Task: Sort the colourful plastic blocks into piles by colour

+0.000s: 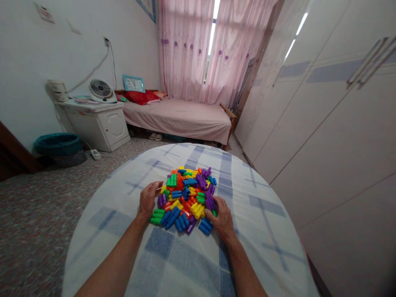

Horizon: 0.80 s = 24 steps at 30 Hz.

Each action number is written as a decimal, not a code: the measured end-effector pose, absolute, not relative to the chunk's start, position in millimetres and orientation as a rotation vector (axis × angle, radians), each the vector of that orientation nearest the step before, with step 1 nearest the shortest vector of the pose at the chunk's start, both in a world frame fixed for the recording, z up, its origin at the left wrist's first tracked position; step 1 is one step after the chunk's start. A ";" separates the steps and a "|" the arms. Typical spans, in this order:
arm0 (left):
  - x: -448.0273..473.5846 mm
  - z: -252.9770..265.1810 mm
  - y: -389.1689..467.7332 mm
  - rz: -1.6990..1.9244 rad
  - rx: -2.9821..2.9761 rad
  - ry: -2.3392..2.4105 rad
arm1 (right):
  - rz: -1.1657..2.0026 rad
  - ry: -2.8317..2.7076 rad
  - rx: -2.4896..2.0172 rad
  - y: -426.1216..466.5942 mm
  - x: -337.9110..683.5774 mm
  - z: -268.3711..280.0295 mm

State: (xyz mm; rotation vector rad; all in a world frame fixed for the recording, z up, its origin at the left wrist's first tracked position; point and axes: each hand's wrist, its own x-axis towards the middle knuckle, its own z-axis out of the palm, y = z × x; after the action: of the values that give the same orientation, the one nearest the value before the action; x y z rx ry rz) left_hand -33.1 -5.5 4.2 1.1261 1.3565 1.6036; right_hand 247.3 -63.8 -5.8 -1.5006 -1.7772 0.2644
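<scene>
A heap of bright plastic tube-shaped building blocks (186, 194) in blue, green, yellow, orange and purple lies on a round table (182, 258). My left hand (148, 200) rests at the heap's left edge, fingers reaching forward beside a yellow block (163, 189) and just above a green block (157, 216). On the opposite side my right hand (223, 216) curves round the edge, thumb and fingers apart, against or very close to a purple block (210, 201). A blue block (205, 226) lies just below its thumb. Neither hand visibly holds a block.
A blue-and-white checked cloth covers the table. Beyond it stands a bed (179, 113) with a pink cover. To the left are a white cabinet (107, 126) carrying a fan (101, 89), and a waste bin (58, 144). A tall wardrobe (312, 119) lines the right side.
</scene>
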 end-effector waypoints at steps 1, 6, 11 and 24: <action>-32.7 3.8 -5.1 1.564 1.193 1.394 | 0.263 -1.784 -1.500 -64.0 247.6 -6.8; -29.8 2.2 -4.6 1.533 1.359 1.524 | 0.227 -1.809 -1.514 -65.9 247.3 -11.8; -29.6 0.4 -4.0 1.528 1.344 1.557 | 0.226 -1.781 -1.548 -68.6 246.6 -11.4; -28.5 1.0 -3.0 1.586 1.373 1.642 | 0.308 -1.744 -1.466 -70.6 249.0 -4.3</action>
State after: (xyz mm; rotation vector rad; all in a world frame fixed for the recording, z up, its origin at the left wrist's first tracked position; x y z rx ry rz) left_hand -28.5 -3.0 1.0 1.3726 1.6423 1.5862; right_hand 249.0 -70.6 -4.3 -1.4663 -1.7442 0.3082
